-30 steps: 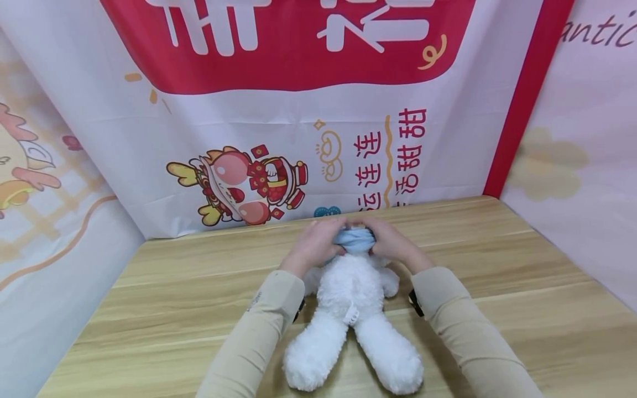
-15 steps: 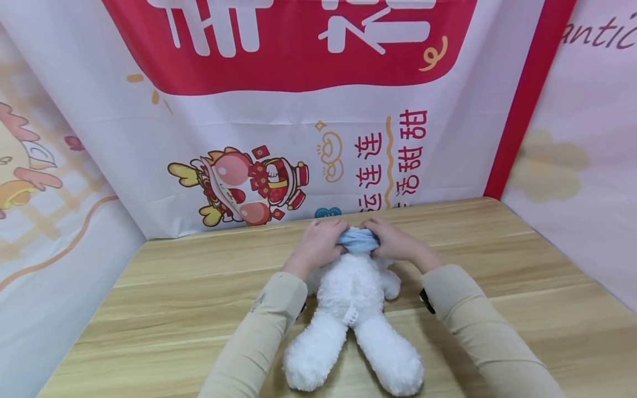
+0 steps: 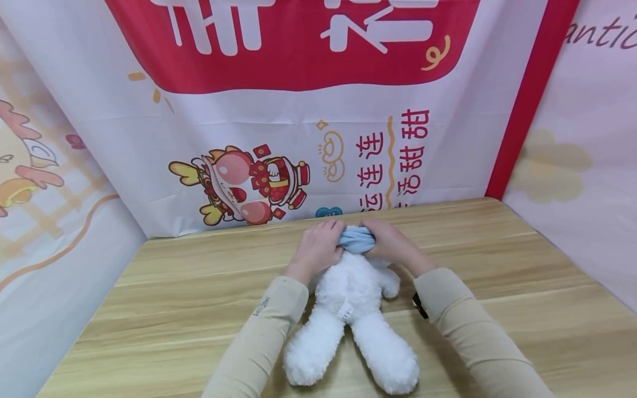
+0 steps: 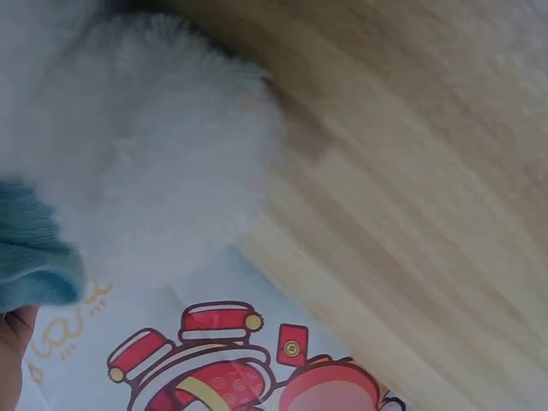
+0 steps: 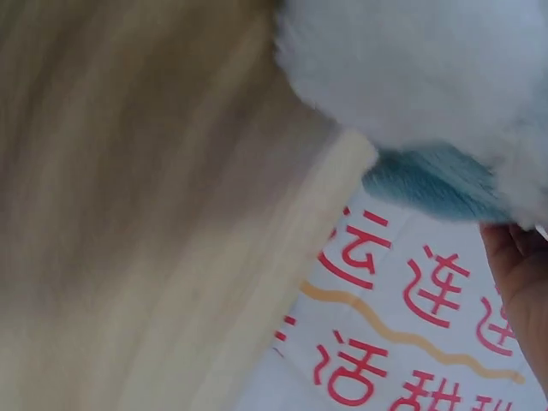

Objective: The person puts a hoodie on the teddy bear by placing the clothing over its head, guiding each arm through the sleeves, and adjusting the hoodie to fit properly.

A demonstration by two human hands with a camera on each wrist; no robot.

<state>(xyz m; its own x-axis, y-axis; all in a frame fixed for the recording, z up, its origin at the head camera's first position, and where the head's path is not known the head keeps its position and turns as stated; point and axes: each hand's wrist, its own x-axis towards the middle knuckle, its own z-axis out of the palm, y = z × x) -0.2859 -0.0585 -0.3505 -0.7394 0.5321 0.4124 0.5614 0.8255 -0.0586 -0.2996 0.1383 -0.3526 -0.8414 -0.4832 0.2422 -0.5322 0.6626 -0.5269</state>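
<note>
A white fluffy plush toy (image 3: 350,287) lies on the wooden table with its legs toward me. Round its head runs a folded light blue cloth band (image 3: 356,239). My left hand (image 3: 317,246) grips the band's left side, and my right hand (image 3: 390,243) holds the right side. In the left wrist view, fingers (image 4: 13,351) sit at the edge of the blue cloth (image 4: 38,253), beside white fur (image 4: 163,154). Fingers also meet the blue cloth (image 5: 441,181) in the right wrist view, below the fur (image 5: 419,68). The toy's face is hidden.
The wooden table (image 3: 199,309) carries the toy. Behind it hangs a white and red printed banner (image 3: 278,110), close to the table's back edge. Printed cloth (image 3: 572,182) also hangs at the right, and more (image 3: 55,221) at the left.
The toy's body and legs have shifted slightly left. My right hand moved a little outward, then back in along the band. Both hands stay at the toy's head.
</note>
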